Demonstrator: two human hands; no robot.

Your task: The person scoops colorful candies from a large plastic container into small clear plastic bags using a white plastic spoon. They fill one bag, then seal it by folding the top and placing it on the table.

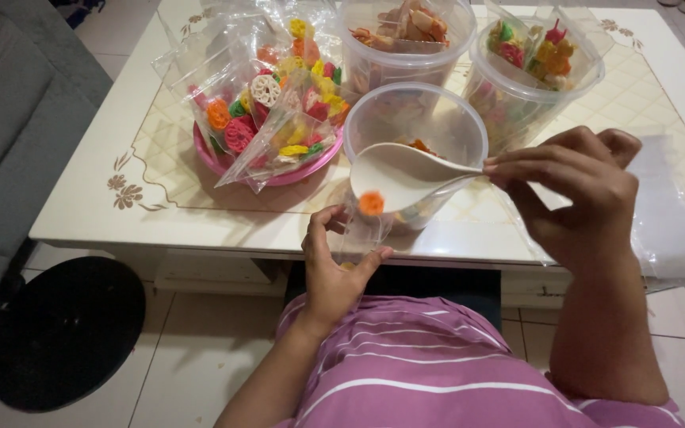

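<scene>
White low table (81, 198) with floral border, grey sofa alongside. Right hand (576, 198) pinches white scoop (398, 170) by its handle; one orange wheel-shaped cracker (371, 204) drops off its lip. Left hand (334, 265) clamps small clear bag (362, 234) at table's front edge. Three clear tubs, one pink plate (223, 165) of filled bags.

3 clear tubs (415, 119), 1 pink plate (214, 161), 1 white scoop (398, 170), 2 hands (576, 194).

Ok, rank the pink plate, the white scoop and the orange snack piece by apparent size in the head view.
1. pink plate, largest, though bags hide much of it
2. white scoop, held in the right hand
3. orange snack piece, clearly smallest
</scene>
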